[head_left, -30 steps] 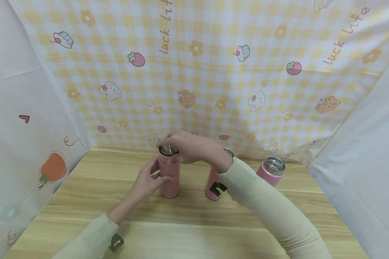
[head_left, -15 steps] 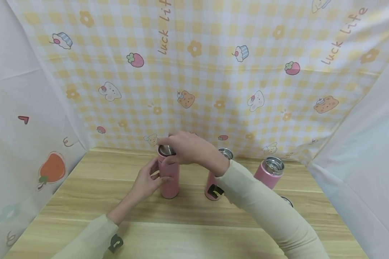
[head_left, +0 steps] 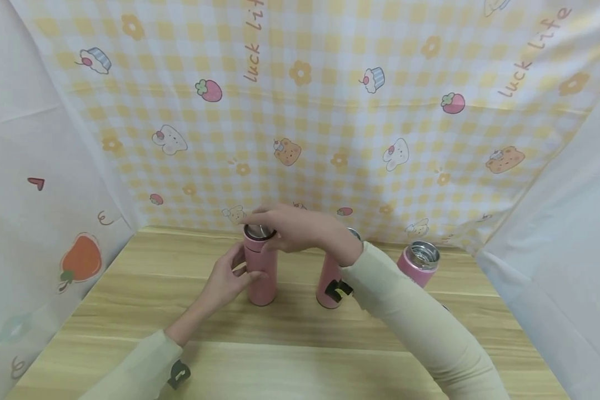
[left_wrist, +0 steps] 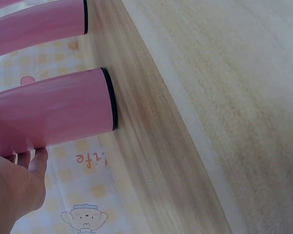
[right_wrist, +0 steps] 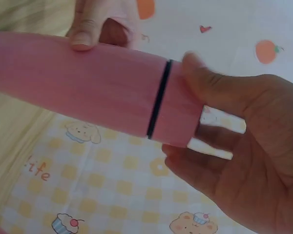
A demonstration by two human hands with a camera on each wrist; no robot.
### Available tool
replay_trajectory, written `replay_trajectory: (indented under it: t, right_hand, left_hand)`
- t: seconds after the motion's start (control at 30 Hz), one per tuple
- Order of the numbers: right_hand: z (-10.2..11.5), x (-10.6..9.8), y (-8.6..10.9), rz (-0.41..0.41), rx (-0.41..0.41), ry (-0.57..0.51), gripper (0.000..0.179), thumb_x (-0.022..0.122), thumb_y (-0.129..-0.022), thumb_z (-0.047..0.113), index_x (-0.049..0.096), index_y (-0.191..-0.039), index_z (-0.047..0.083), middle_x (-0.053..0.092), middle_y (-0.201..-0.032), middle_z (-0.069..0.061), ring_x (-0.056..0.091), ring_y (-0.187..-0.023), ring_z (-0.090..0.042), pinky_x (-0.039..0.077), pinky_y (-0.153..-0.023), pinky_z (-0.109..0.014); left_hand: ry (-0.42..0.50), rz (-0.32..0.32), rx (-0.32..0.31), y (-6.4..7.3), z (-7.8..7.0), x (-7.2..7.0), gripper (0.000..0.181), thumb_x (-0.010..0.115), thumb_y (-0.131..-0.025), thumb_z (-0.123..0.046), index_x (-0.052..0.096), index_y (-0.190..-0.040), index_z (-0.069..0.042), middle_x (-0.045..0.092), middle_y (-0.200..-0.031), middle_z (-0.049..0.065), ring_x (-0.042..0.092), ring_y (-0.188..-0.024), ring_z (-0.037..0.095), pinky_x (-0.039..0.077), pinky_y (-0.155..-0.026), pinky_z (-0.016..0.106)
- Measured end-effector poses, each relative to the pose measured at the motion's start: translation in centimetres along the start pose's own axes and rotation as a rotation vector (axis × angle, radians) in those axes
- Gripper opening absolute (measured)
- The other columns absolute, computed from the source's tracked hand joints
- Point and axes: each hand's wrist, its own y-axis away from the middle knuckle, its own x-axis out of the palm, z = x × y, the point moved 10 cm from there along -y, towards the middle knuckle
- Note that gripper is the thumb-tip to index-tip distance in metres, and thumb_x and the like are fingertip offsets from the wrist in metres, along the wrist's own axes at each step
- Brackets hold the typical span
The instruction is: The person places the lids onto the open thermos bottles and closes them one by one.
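A pink thermos bottle (head_left: 262, 286) stands upright on the table at the left of a row. My left hand (head_left: 230, 276) wraps round its body, with the thumb across the near side. At the top, my right hand (head_left: 302, 229) grips the pink lid (right_wrist: 176, 107), which has a silvery top and dark rim in the head view. In the right wrist view the thumb lies on one side of the lid and the fingertips on the other. A black line runs between lid and body. The left wrist view shows the bottle's dark base (left_wrist: 110, 100) against the wood.
A second pink bottle (head_left: 330, 280) stands to the right, its top partly behind my right wrist. Further right, a third bottle (head_left: 421, 260) shows a bare steel mouth. My right sleeve (head_left: 420, 316) crosses in front of it. A checked curtain (head_left: 340, 116) hangs behind the table.
My right hand has twisted back and forth a little at the lid, its wrist shifting left and then right again. My left hand and the bottle have stayed in place.
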Motion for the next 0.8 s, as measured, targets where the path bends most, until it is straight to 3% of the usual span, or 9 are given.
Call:
replay_trajectory:
  t: [0.1, 0.27, 0.37, 0.57, 0.8]
  right_hand:
    - [-0.05, -0.02, 0.24, 0.042, -0.036, -0.068, 0.059, 0.069, -0.096, 0.001, 0.049, -0.151, 0.011, 0.047, -0.151, -0.006, 0.051, -0.128, -0.015, 0.047, -0.097, -0.022]
    - [-0.17, 0.01, 0.18, 0.049, -0.057, -0.115, 0.056, 0.067, -0.095, -0.005, 0.054, -0.147, 0.013, 0.049, -0.151, -0.002, 0.054, -0.124, -0.013, 0.050, -0.089, -0.020]
    - [-0.29, 0.06, 0.07, 0.044, -0.038, -0.112, 0.058, 0.067, -0.094, -0.007, 0.056, -0.146, 0.015, 0.050, -0.150, 0.000, 0.056, -0.120, -0.012, 0.051, -0.085, -0.019]
    - [-0.25, 0.20, 0.01, 0.047, -0.015, -0.083, 0.061, 0.068, -0.092, -0.009, 0.055, -0.147, 0.015, 0.049, -0.150, -0.001, 0.054, -0.125, -0.013, 0.051, -0.085, -0.017]
    - [-0.01, 0.11, 0.06, 0.047, -0.002, -0.051, 0.059, 0.068, -0.093, -0.007, 0.055, -0.147, 0.014, 0.052, -0.148, -0.002, 0.060, -0.111, -0.013, 0.052, -0.080, -0.019]
  left_hand:
    - [-0.019, -0.007, -0.008, -0.03, -0.01, 0.00, 0.068, 0.081, -0.087, -0.004, 0.047, -0.145, -0.005, 0.056, -0.138, 0.015, 0.053, -0.128, 0.032, 0.050, -0.101, 0.035]
    - [-0.051, -0.012, -0.009, 0.06, -0.05, -0.09, 0.070, 0.082, -0.087, -0.007, 0.046, -0.146, -0.005, 0.058, -0.136, 0.016, 0.054, -0.127, 0.033, 0.050, -0.101, 0.040]
    - [-0.052, -0.013, -0.013, 0.13, 0.00, -0.14, 0.070, 0.082, -0.087, -0.008, 0.046, -0.146, -0.005, 0.058, -0.136, 0.015, 0.055, -0.127, 0.032, 0.050, -0.101, 0.040]
    - [-0.041, -0.008, -0.010, 0.11, 0.02, -0.11, 0.071, 0.081, -0.087, -0.007, 0.044, -0.148, -0.005, 0.057, -0.138, 0.016, 0.054, -0.128, 0.032, 0.051, -0.100, 0.037]
    - [-0.051, -0.006, 0.010, 0.08, -0.13, 0.01, 0.072, 0.081, -0.087, -0.006, 0.044, -0.148, -0.004, 0.057, -0.137, 0.017, 0.054, -0.127, 0.034, 0.051, -0.100, 0.039]
